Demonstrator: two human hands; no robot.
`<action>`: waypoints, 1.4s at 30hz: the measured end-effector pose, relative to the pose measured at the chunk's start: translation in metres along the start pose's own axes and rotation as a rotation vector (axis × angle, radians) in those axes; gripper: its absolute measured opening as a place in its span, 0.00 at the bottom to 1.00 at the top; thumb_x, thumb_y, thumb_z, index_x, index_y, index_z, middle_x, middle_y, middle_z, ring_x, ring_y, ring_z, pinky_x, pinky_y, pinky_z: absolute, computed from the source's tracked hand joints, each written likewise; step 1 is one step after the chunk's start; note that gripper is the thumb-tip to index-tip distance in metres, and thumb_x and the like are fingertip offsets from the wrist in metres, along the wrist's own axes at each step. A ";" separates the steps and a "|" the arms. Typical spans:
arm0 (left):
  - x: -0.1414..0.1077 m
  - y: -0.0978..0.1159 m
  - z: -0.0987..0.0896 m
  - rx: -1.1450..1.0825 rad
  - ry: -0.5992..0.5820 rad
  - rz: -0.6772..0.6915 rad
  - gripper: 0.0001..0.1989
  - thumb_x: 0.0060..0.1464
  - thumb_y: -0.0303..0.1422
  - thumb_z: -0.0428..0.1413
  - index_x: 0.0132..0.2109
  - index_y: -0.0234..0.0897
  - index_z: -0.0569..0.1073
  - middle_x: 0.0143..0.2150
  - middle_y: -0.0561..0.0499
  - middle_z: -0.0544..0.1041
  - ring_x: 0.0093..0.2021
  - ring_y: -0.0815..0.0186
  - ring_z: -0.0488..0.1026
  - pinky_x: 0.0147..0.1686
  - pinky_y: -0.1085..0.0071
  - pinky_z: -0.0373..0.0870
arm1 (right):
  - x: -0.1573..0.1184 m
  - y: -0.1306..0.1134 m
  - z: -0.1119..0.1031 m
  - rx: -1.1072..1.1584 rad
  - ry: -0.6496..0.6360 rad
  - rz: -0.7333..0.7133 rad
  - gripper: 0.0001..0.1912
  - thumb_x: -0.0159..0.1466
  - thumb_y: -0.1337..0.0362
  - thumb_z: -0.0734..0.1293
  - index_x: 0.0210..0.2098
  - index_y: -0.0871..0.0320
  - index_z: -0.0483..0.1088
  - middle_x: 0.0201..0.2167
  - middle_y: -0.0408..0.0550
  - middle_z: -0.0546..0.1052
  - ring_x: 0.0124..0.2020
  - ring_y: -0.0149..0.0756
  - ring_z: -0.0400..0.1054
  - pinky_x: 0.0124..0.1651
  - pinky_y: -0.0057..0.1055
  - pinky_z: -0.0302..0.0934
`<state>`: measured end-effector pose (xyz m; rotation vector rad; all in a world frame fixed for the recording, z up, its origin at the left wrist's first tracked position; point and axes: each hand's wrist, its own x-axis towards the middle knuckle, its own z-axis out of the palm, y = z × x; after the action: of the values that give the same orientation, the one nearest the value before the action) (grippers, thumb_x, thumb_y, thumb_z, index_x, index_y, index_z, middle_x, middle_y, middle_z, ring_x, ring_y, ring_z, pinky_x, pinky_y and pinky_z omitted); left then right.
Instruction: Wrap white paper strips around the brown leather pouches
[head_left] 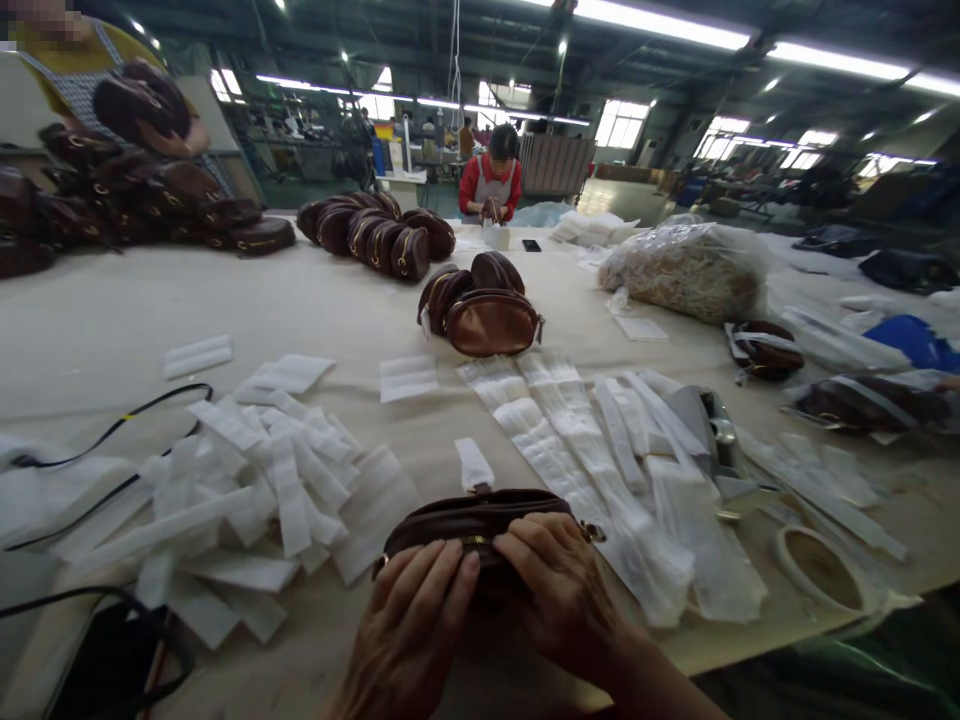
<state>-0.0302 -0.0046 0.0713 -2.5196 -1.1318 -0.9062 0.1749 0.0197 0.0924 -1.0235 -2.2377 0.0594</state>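
A dark brown leather bag [420,525] with a brass zipper lies in front of me at the table's near edge. My left hand [412,620] grips its left side, fingers curled over the top edge beside the zipper. On the other side, my right hand [559,590] holds the bag with bent fingers near the zipper's middle. A white wrapped strip [474,465] sticks up behind the bag from a small tab. Metal hardware [592,531] shows at the bag's right end. Both thumbs and the bag's lower front are mostly hidden.
White foam strips [281,490] are heaped left; clear plastic sleeves [592,470] lie right, by a tape roll [817,568] and a tape dispenser [709,430]. Finished-looking brown bags [491,322] stand ahead. A black cable [97,590] crosses a phone-like dark slab [105,660]. Co-workers stand beyond.
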 end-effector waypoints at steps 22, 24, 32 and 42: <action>0.009 0.041 0.016 -0.010 -0.017 -0.263 0.30 0.59 0.36 0.51 0.63 0.23 0.55 0.46 0.35 0.75 0.42 0.55 0.75 0.39 0.64 0.74 | -0.008 0.033 0.015 0.070 0.220 0.186 0.09 0.65 0.72 0.59 0.40 0.57 0.69 0.31 0.47 0.74 0.34 0.34 0.68 0.38 0.31 0.63; 0.004 0.062 0.021 -0.165 -0.032 -0.338 0.34 0.58 0.37 0.50 0.66 0.25 0.49 0.52 0.33 0.72 0.48 0.53 0.74 0.43 0.64 0.75 | -0.002 0.035 0.008 0.343 0.082 0.233 0.12 0.65 0.72 0.56 0.41 0.58 0.70 0.32 0.47 0.75 0.33 0.32 0.70 0.37 0.27 0.66; 0.025 0.063 0.014 -0.933 -0.147 -0.449 0.29 0.55 0.26 0.48 0.64 0.35 0.55 0.54 0.40 0.72 0.50 0.58 0.74 0.40 0.67 0.78 | 0.005 0.022 -0.023 0.155 -0.186 0.263 0.22 0.65 0.59 0.62 0.56 0.61 0.62 0.47 0.57 0.73 0.48 0.45 0.69 0.49 0.41 0.67; 0.071 -0.057 0.037 -0.099 -0.114 0.102 0.29 0.54 0.45 0.57 0.57 0.32 0.65 0.54 0.39 0.71 0.58 0.50 0.63 0.57 0.49 0.60 | -0.007 0.030 0.007 -0.245 0.014 -0.028 0.22 0.69 0.67 0.52 0.61 0.65 0.55 0.39 0.58 0.75 0.37 0.43 0.71 0.39 0.39 0.69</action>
<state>-0.0199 0.0919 0.0849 -2.7127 -1.0013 -0.8216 0.1944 0.0372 0.0742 -1.1150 -2.2858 -0.2388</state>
